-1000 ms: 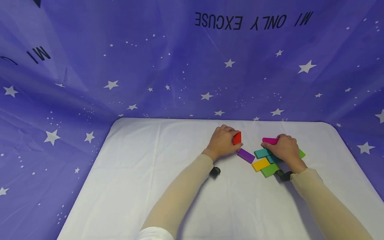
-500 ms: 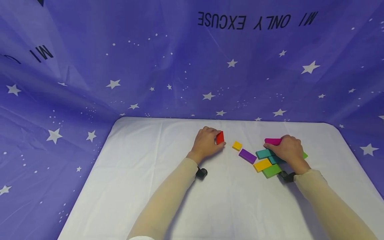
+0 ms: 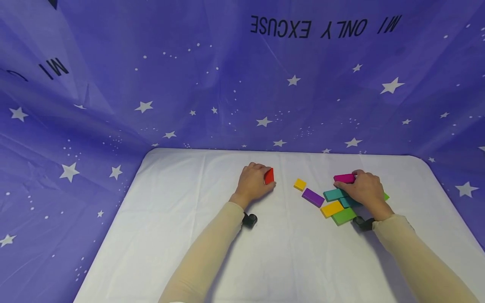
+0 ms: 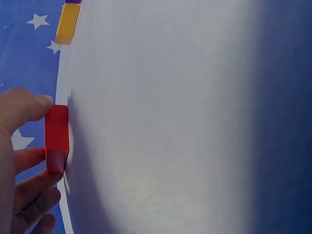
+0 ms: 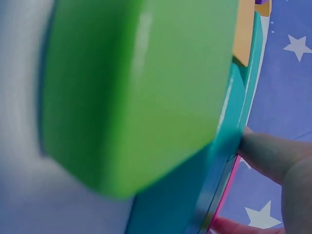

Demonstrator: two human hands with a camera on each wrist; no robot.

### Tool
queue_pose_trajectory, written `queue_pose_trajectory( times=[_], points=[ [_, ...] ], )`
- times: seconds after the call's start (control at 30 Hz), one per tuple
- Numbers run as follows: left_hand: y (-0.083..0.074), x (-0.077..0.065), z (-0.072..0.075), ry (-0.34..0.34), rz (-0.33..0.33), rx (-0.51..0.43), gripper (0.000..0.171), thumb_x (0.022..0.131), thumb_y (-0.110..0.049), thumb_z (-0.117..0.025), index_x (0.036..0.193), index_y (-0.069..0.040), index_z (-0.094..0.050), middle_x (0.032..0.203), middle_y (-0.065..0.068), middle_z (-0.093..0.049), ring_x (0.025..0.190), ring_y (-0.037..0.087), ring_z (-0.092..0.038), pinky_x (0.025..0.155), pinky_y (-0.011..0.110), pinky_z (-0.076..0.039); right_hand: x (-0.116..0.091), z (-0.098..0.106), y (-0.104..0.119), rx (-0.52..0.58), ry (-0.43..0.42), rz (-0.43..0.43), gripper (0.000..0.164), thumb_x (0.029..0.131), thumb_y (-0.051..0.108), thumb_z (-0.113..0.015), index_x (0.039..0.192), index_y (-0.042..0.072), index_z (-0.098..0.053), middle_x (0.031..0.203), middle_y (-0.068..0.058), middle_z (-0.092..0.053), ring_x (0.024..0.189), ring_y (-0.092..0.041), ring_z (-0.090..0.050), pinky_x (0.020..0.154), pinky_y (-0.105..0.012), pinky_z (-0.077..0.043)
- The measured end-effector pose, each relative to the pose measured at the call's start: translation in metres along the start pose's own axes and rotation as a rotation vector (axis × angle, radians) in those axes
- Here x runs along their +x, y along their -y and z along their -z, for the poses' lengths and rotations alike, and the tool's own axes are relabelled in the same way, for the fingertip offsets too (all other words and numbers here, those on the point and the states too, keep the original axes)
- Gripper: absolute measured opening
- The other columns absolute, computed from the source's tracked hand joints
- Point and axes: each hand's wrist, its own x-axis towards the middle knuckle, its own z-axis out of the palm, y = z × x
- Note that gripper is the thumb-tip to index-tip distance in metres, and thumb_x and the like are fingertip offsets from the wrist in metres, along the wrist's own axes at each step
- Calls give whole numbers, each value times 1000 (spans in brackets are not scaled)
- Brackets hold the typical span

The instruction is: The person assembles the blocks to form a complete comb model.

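My left hand (image 3: 251, 184) pinches a red block (image 3: 269, 176) between thumb and fingers, on the left side of the group. In the left wrist view, the red block (image 4: 57, 129) stands at or just over the white cloth; contact is unclear. My right hand (image 3: 364, 188) grips a magenta block (image 3: 344, 179) at the back of the pile. Only a thin magenta edge (image 5: 226, 192) shows in the right wrist view. Beneath that hand lie a teal block (image 3: 333, 195) and a darker teal one (image 3: 347, 202), partly covered.
A small yellow block (image 3: 299, 184) and a purple block (image 3: 313, 197) lie between the hands. Nearer are a longer yellow block (image 3: 331, 208) and a green block (image 3: 343, 216). Another green block (image 3: 386, 196) peeks out right of the right hand. A starry curtain (image 3: 212, 84) hangs behind the table.
My left hand has carried the red block leftward, uncovering the small yellow block. My right hand stays at the pile, and the magenta block has tipped slightly.
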Motion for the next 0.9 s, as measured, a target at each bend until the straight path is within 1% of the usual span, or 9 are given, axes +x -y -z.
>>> queue_pose_trajectory(
  times=[0.13,0.23,0.37,0.53,0.67,0.8,0.9],
  points=[
    [1,-1,-1,-2,13,3,54,89,-48,-70,131,-16,-68,126,2,-67,117,22,-55,94,35,-45,0,-1,2,29,-12,2,84,86,48,-73,127,-22,-49,108,-40,-56,95,-52,-49,76,-57,-52],
    [0,-4,0,-13,34,2,55,90,-49,-70,133,-14,-67,132,4,-64,121,23,-56,97,37,-45,0,-1,2,57,-25,3,83,85,46,-75,127,-21,-50,110,-40,-55,98,-52,-47,79,-58,-52],
    [-2,-6,1,-38,69,-3,47,95,-43,-67,131,-13,-68,133,5,-64,123,24,-57,97,39,-46,1,0,2,85,-58,25,83,84,44,-76,129,-20,-49,113,-40,-54,101,-54,-46,82,-62,-49],
    [-6,-8,2,-59,88,-16,38,96,-33,-68,128,-12,-70,129,3,-68,118,23,-60,94,38,-48,3,2,3,113,-99,96,78,86,41,-75,130,-18,-51,115,-40,-56,104,-56,-46,88,-66,-45],
    [-7,-10,0,-80,104,-30,35,94,-30,-72,124,-14,-73,123,0,-71,110,22,-64,87,37,-49,4,2,8,123,-117,152,74,87,38,-75,132,-16,-52,117,-40,-57,108,-57,-45,92,-68,-42],
    [-9,-11,-2,-100,132,-38,34,93,-31,-73,123,-16,-75,119,-2,-73,104,22,-66,83,37,-50,6,2,15,123,-109,170,74,88,38,-74,134,-15,-51,121,-39,-56,113,-57,-44,95,-68,-42],
    [-11,-11,-3,-106,159,-33,34,93,-31,-73,125,-18,-74,119,-4,-73,106,21,-66,83,37,-50,10,2,23,143,-91,178,75,89,39,-74,137,-14,-50,127,-39,-53,118,-56,-41,98,-69,-41]
  ],
)
